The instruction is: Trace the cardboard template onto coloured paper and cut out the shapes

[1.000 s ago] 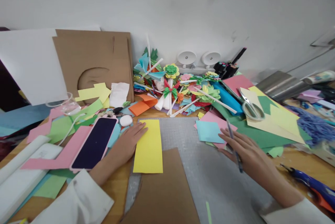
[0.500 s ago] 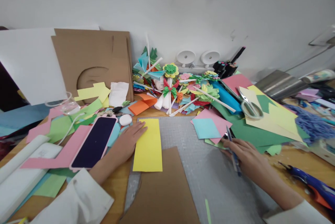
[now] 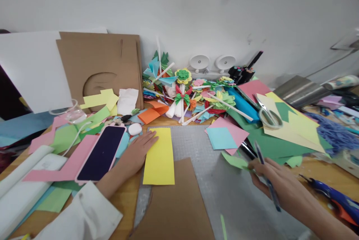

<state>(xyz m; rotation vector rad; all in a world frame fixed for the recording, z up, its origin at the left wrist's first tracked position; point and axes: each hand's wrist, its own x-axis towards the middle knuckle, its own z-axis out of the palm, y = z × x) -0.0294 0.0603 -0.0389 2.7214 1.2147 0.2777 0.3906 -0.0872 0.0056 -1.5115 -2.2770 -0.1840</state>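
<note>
My left hand (image 3: 138, 152) lies flat with its fingertips on the upper left edge of a yellow paper rectangle (image 3: 159, 157). That paper rests partly on a brown cardboard piece (image 3: 179, 202) and partly on the grey cutting mat (image 3: 186, 140). On the right, my right hand (image 3: 270, 180) holds a pen-like tool (image 3: 266, 176) and pinches the end of a light green paper piece (image 3: 235, 160) above the mat. A light blue paper square (image 3: 222, 138) lies on pink paper (image 3: 235, 131) just beyond that hand.
A phone (image 3: 101, 153) and coloured paper scraps lie on the left. Paper flowers (image 3: 183, 76) are heaped along the wall. Scissors (image 3: 269, 114) rest on papers at the right, with a blue glue gun (image 3: 328, 191) nearer the front. Cardboard sheets (image 3: 98, 56) lean at the back left.
My right hand has moved right and toward me, drawing the light green paper out from beside the pink sheet. A dark, shiny object there is now more exposed. My left hand stays put.
</note>
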